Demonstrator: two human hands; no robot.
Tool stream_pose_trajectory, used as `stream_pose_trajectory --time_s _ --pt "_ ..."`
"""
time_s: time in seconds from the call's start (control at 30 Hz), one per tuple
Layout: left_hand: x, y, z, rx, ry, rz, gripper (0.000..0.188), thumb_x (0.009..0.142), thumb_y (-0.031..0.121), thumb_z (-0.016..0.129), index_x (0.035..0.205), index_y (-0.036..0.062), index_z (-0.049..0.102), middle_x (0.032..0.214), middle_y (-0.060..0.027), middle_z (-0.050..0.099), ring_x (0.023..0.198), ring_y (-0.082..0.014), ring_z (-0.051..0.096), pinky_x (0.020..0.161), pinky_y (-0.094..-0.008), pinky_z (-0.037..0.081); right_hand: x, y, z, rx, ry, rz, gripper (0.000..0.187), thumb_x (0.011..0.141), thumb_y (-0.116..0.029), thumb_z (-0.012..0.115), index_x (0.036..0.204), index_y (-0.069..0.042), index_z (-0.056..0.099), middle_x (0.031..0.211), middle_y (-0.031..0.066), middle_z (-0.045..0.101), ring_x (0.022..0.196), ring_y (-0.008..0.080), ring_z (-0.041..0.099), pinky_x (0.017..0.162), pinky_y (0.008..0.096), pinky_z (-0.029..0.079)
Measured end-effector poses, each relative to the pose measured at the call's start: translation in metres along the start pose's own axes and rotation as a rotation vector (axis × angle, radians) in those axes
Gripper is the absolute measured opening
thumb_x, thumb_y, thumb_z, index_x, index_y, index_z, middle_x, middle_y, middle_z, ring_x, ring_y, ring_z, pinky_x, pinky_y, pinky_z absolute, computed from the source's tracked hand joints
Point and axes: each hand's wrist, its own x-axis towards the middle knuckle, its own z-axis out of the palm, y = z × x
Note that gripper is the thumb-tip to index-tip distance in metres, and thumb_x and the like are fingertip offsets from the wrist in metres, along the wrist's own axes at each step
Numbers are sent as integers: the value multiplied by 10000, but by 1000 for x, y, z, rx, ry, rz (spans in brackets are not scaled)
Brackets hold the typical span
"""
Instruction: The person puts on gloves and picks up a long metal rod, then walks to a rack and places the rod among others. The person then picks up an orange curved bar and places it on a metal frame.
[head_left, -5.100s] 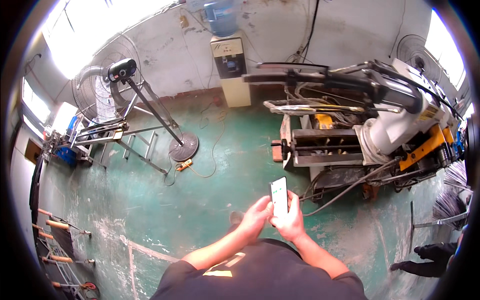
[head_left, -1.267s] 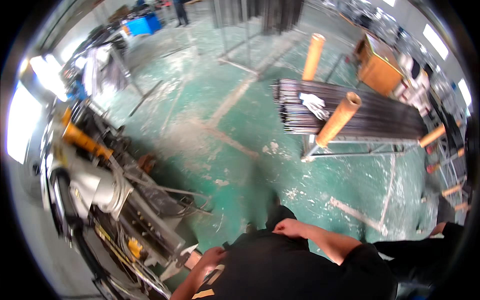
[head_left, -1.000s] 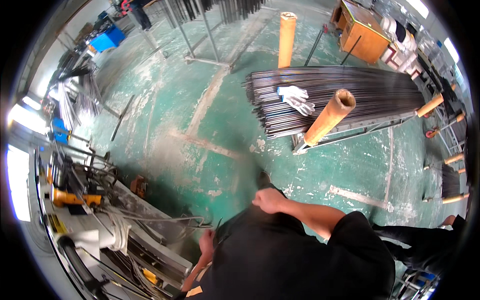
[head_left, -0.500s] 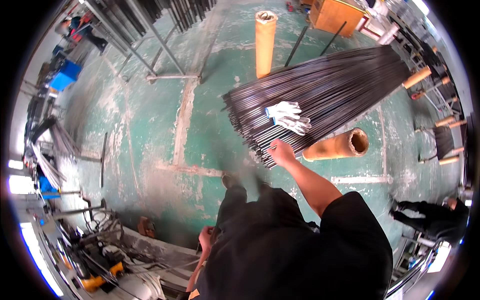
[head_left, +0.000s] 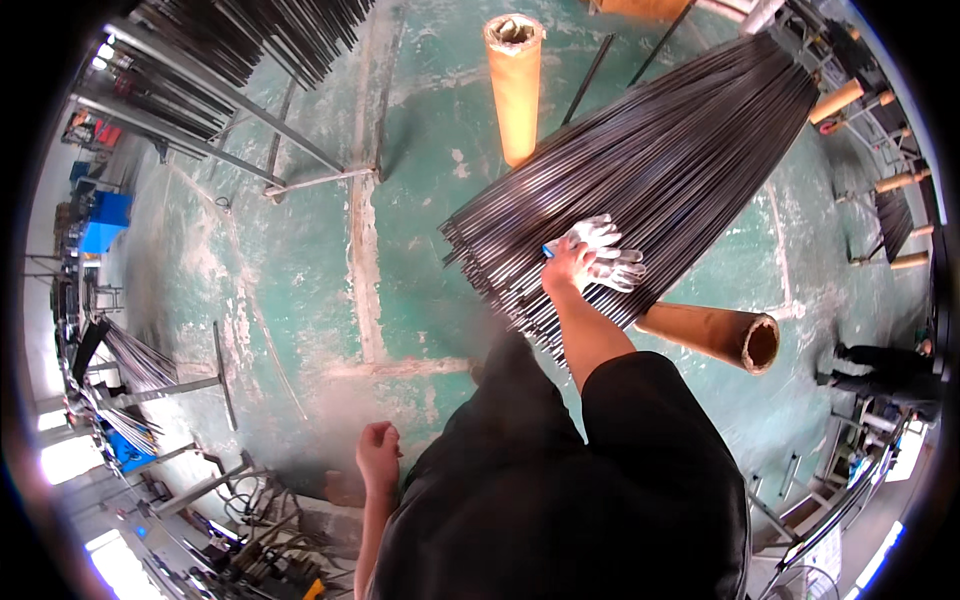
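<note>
A pair of white work gloves (head_left: pixel 618 268) with blue-edged cuffs lies on a long bundle of dark metal rods (head_left: pixel 660 150). My right hand (head_left: pixel 568 266) reaches over the near end of the bundle, its fingers closed on the cuff end of the gloves and partly covering it. Well apart from the rods, my left hand (head_left: pixel 378 452) hangs over the floor at my left side. Its fingers are curled in and I see nothing in them.
One tan cardboard tube (head_left: pixel 514 95) rises behind the bundle; another tube (head_left: pixel 715 335) slants out on its near right side. A metal rack (head_left: pixel 225 100) holding more rods stands at far left. Machinery and cables (head_left: pixel 260 530) fill the lower left. A person (head_left: pixel 885 370) is at the right.
My right hand has moved from the rods' near ends onto the gloves and closed on them. My left hand has swung forward. My view has shifted closer to the bundle.
</note>
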Motion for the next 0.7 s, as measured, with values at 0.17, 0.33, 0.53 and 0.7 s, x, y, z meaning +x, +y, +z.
stream_pose_trajectory --time_s 0.17,0.33,0.53,0.7 --pt "12 44 9 2 -129 -142 165 1030 118 687 1141 -4 686 894 -64 702 713 -129 633 611 -292 551 31 43 18 459 161 9 323 831 -10 698 1126 -136 736 1100 189 706 927 367 713 910 449 591" --pt "48 103 34 -327 -179 -213 241 1079 201 655 1222 8 644 992 -88 696 836 -161 656 720 -329 567 3 6 -63 1727 -290 195 438 789 217 593 1179 20 626 1029 132 698 807 233 718 678 332 595" --pt "86 182 61 -761 -698 -377 491 1132 434 537 1370 6 567 1305 -204 666 1068 -292 671 936 -491 589 -109 -96 -128 2053 -907 -131 358 806 201 600 1083 -22 633 1079 132 731 990 255 739 847 366 614" --pt "104 195 58 -898 -689 -315 425 1154 368 492 1374 16 581 1342 -146 672 1139 -302 674 993 -524 575 -194 -166 -124 1845 -1113 -302 293 835 163 722 1032 -39 643 1114 90 717 1027 211 710 917 358 586"
